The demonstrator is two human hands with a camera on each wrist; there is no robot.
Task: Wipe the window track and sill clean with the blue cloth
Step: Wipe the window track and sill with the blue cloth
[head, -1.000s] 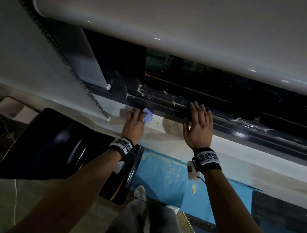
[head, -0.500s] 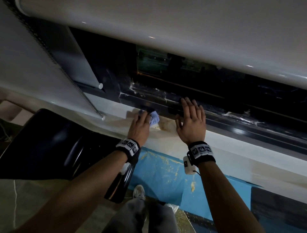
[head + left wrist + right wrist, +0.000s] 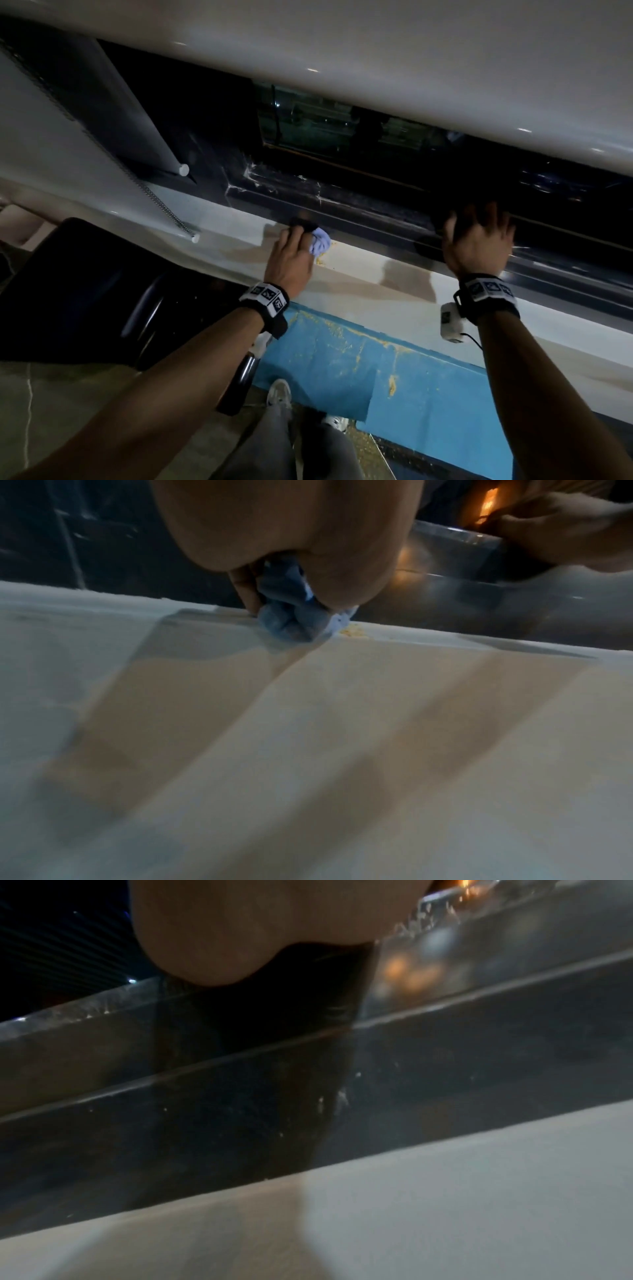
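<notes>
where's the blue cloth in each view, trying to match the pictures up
Head: blue cloth left of centre, bunched in the left hand at the sill's back edge.
Left wrist: upper centre, pressed onto the sill under the fingers.
Right wrist: not in view.
Shared landmark: yellow crumbs just right of the cloth.

Two hands are at the window: the left hand (image 3: 291, 262) and the right hand (image 3: 478, 245). One blue cloth (image 3: 319, 244), bunched up small. One pale sill (image 3: 370, 274) and one dark window track (image 3: 376, 219) running along behind it (how many grooves it has I cannot tell in this light). Two wrist bands, one per arm (image 3: 267, 299) (image 3: 488, 291). One black chair (image 3: 85, 291) to the left. One bead chain (image 3: 161, 205) hangs down. Two shoes on the floor (image 3: 279, 394) (image 3: 337, 423).
</notes>
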